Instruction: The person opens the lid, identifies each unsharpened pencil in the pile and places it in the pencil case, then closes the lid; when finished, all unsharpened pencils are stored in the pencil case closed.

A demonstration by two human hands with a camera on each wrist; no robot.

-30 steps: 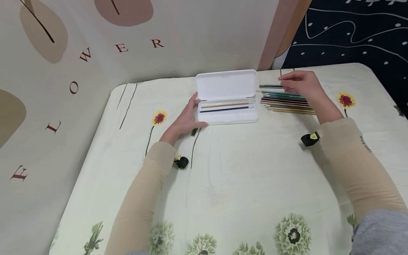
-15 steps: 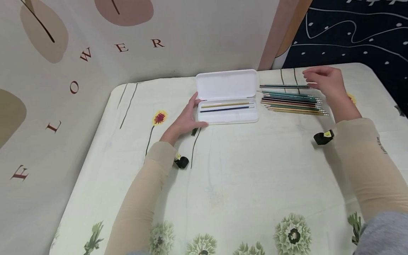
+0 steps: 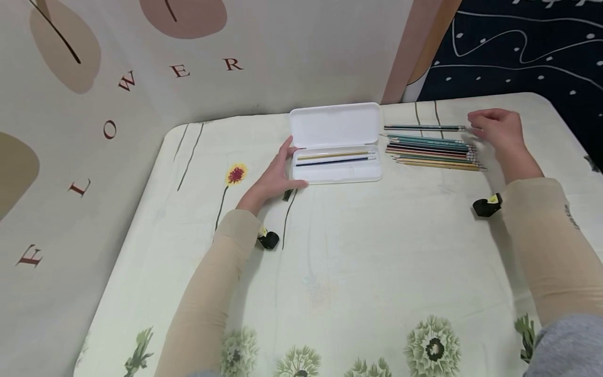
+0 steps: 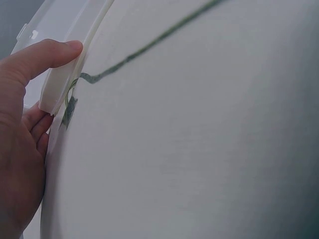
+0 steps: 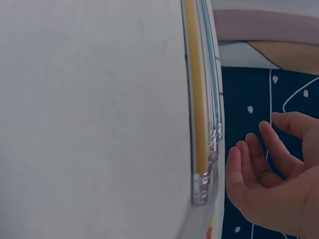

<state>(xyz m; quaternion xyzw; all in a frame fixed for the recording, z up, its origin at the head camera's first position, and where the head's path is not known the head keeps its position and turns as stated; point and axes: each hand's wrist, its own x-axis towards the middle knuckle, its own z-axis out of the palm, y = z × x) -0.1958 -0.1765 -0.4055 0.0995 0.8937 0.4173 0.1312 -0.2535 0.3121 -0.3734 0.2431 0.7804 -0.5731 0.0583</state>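
A white pencil case lies with its lid folded back. Inside it are a gold pencil and a dark blue pencil. My left hand holds the case's left end, thumb at the front edge; the left wrist view shows fingers curled under the case wall. At the right, my right hand hovers just past the eraser ends of the dark green pencils, its fingers loosely bent. In the right wrist view that hand holds nothing, thumb apart from fingertips.
A row of several pencils, green, dark, reddish and gold, lies right of the case with erasers to the right. A floral cloth covers the table. Behind stand a printed pale curtain and a dark patterned cloth.
My right hand has moved right along the dark green pencils and off their eraser ends, uncovering them and the row's ends. My left hand and the case have stayed put.
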